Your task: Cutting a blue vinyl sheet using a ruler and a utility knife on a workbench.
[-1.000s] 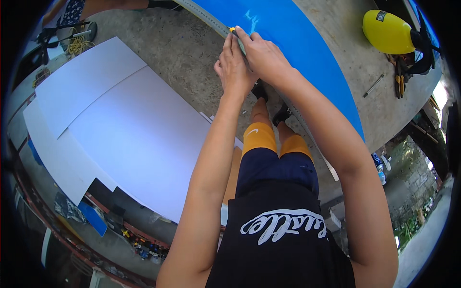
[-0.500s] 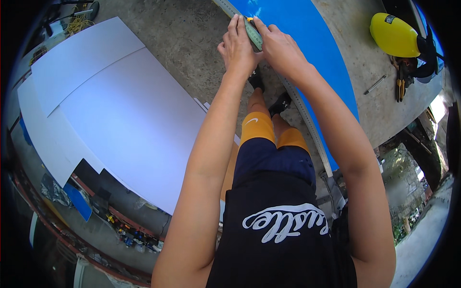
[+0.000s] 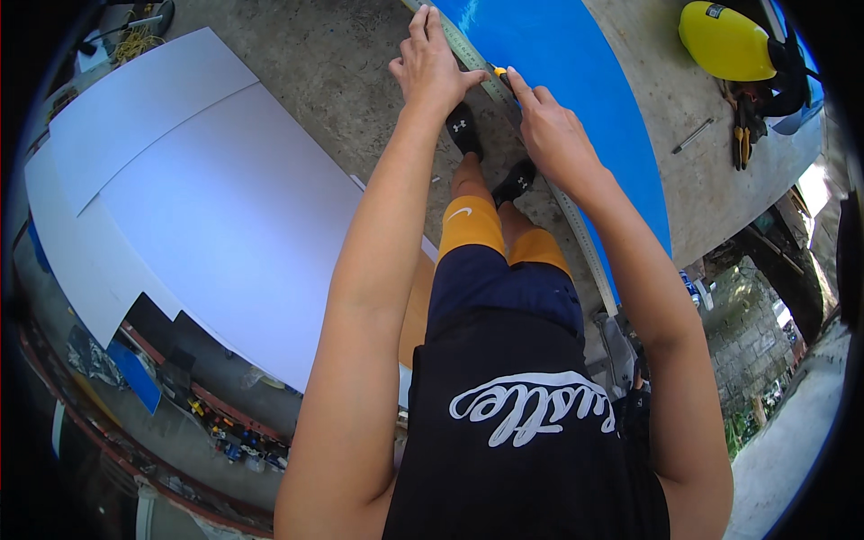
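Some L fingers [image 3: 437, 34] splayed on ruler [image 3: 463, 47], R [image 3: 556, 135] w/tool [image 3: 500, 72].

The top edge cuts off the far ends of the ruler [image 3: 466, 54] and the blue sheet [image 3: 567, 90]. The right hand [image 3: 551, 126] covers most of a yellow-tipped tool [image 3: 499, 71], seemingly a cutter, though its blade is too small to make out. The right forearm [image 3: 630, 234] hides a strip of the blue sheet, and the left arm [image 3: 364, 261] covers the near corner of the white sheets [image 3: 216, 216]. Below those, a jumble of small things [image 3: 236, 430] is too small to tell apart. The lower edge crops the black shirt [image 3: 531, 486].
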Demonstrator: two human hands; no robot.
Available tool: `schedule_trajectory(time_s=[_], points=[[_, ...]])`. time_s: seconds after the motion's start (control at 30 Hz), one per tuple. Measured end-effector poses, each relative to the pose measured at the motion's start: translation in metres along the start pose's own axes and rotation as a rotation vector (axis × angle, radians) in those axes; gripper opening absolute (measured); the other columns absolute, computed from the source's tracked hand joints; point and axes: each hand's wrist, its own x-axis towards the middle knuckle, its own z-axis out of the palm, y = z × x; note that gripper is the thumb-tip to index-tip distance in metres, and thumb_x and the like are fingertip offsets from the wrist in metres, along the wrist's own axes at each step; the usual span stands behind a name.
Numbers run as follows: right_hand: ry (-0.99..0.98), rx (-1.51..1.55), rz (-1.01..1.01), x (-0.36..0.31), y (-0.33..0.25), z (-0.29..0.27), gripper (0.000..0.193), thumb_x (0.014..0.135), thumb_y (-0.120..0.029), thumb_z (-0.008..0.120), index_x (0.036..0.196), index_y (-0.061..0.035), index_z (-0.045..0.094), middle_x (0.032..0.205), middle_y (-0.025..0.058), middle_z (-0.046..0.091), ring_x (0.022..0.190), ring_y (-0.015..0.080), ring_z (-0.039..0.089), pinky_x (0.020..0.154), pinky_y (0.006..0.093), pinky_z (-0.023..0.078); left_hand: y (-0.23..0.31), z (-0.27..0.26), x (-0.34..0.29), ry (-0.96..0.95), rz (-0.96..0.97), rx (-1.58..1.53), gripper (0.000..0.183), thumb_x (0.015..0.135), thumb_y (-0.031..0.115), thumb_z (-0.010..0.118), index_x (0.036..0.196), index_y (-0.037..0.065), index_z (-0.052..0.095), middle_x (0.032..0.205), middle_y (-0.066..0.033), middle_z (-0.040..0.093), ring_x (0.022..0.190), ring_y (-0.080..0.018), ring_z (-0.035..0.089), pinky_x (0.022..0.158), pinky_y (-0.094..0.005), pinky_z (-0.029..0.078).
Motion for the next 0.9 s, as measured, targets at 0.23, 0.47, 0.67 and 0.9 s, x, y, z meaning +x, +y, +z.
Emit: schedule_trajectory(time_s=[0.23,0.47,0.67,0.9], points=[[0.062,-0.022,-0.035,0.0,0.004,0.007,0.062,0.094,0.0,0.05,0.155,-0.0052,0.04,0.113,0.0261,0.062,0.094,0.0446,0.068,0.084,0.0513,0.055,-0.009,0.01,-0.003,0.071,0.054,0.014,0.12,0.066,0.046,0.093,0.159,0.007,0.029,0.166,-0.0078,0.026,0.145,-0.0319,0.037,0.114,-0.0552,0.032],[0.098,-0.012,-0.068,0.0,0.01,0.011,0.062,0.092,-0.001,0.053,0.153,-0.0033,0.042,0.111,0.0265,0.063,0.094,0.0445,0.069,0.083,0.0503,0.056,0.022,0.048,-0.096,0.104,0.099,-0.094,0.103,0.075,0.038,0.087,0.156,0.006,0.032,0.162,-0.0183,0.024,0.148,-0.0389,0.026,0.118,-0.0586,0.02],[0.089,-0.037,-0.099,0.003,0.013,0.014,0.066,0.089,0.0,0.058,0.153,-0.0027,0.041,0.111,0.0266,0.064,0.097,0.0436,0.069,0.084,0.0491,0.056,0.034,0.055,-0.108,0.061,0.023,-0.114,0.113,0.07,0.04,0.09,0.158,0.008,0.028,0.162,-0.017,0.022,0.148,-0.0386,0.025,0.114,-0.0663,0.023],[0.124,-0.046,-0.117,-0.013,0.023,0.02,0.066,0.09,-0.002,0.057,0.154,-0.004,0.04,0.113,0.0265,0.063,0.098,0.0439,0.068,0.085,0.05,0.055,0.038,0.058,-0.103,-0.006,-0.023,-0.077,0.113,0.072,0.04,0.09,0.16,0.011,0.025,0.16,-0.0184,0.026,0.146,-0.0401,0.03,0.11,-0.0698,0.025]])
